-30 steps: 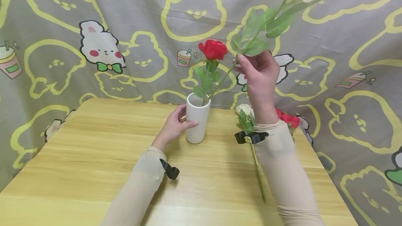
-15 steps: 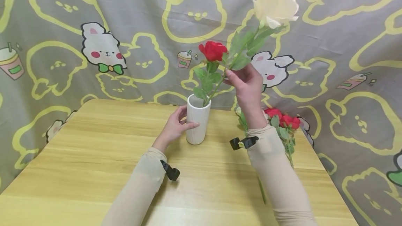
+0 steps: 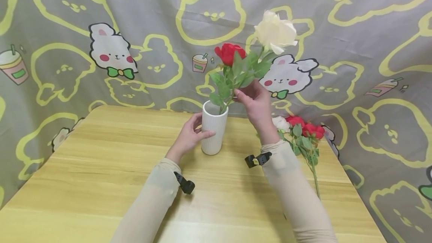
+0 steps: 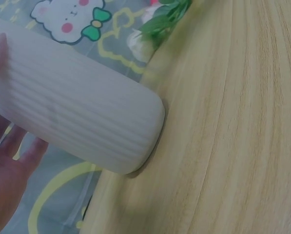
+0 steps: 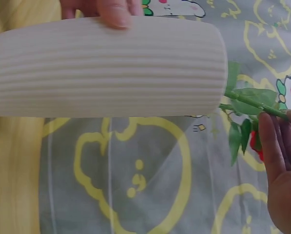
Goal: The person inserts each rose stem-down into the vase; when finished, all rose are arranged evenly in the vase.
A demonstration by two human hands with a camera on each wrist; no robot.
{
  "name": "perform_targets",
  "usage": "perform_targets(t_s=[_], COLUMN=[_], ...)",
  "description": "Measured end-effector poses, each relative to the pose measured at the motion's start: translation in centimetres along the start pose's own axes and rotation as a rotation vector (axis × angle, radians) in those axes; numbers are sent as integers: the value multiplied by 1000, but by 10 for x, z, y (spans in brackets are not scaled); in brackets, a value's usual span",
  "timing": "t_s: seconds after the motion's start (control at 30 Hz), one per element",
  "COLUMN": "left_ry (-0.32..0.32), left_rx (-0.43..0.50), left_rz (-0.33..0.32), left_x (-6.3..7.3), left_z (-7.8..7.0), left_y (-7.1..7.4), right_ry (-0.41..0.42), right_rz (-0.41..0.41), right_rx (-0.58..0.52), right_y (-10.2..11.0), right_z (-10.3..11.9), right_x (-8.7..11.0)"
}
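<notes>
A white ribbed vase (image 3: 214,134) stands upright near the back of the table. My left hand (image 3: 189,135) grips its left side, thumb across the front and fingers behind. Inside the vase leans a red rose (image 3: 230,54) with green leaves. Just above the rim, my right hand (image 3: 258,104) pinches the stem of a cream-white rose (image 3: 276,33), whose lower end is inside the vase. That bloom tilts to the right and sits higher than the red one. In the right wrist view, the pinched stem (image 5: 257,102) comes out of the vase mouth beside the leaves.
Several more roses lie at the table's back right, among them red roses (image 3: 313,130) and a white rose (image 3: 281,123), partly behind the right forearm. Behind the wooden table (image 3: 101,183) hangs a grey patterned cloth (image 3: 152,6).
My right hand has moved down and left toward the vase, lowering the cream-white rose deeper into it. My left hand has stayed on the vase.
</notes>
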State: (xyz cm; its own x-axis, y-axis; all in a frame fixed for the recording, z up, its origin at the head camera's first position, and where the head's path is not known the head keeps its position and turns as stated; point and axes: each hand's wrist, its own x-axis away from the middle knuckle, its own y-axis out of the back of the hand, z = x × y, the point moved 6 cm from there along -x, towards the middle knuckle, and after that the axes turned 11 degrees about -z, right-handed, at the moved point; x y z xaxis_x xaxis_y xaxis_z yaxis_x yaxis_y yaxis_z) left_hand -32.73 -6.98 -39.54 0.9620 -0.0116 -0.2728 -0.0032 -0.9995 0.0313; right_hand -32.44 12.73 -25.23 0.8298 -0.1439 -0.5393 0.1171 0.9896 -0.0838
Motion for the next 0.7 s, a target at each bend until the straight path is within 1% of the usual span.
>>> perform_targets(t_s=[0.2, 0.37, 0.53, 0.6, 0.7], left_ry=[-10, -15, -20, -22, -22], left_rx=[4, 0, 10, 14, 15], left_rz=[-4, -5, -7, -5, -4], left_x=[0, 1, 2, 2, 1], left_z=[1, 0, -1, -1, -1], left_y=[0, -1, -1, -1, -1], right_ry=[-31, -76, -80, -76, -75], right_rz=[15, 16, 43, 52, 67], right_rx=[56, 54, 49, 102, 243], right_y=[3, 3, 0, 1, 3], right_z=[-11, -20, -25, -27, -29], right_x=[3, 5, 5, 5, 4])
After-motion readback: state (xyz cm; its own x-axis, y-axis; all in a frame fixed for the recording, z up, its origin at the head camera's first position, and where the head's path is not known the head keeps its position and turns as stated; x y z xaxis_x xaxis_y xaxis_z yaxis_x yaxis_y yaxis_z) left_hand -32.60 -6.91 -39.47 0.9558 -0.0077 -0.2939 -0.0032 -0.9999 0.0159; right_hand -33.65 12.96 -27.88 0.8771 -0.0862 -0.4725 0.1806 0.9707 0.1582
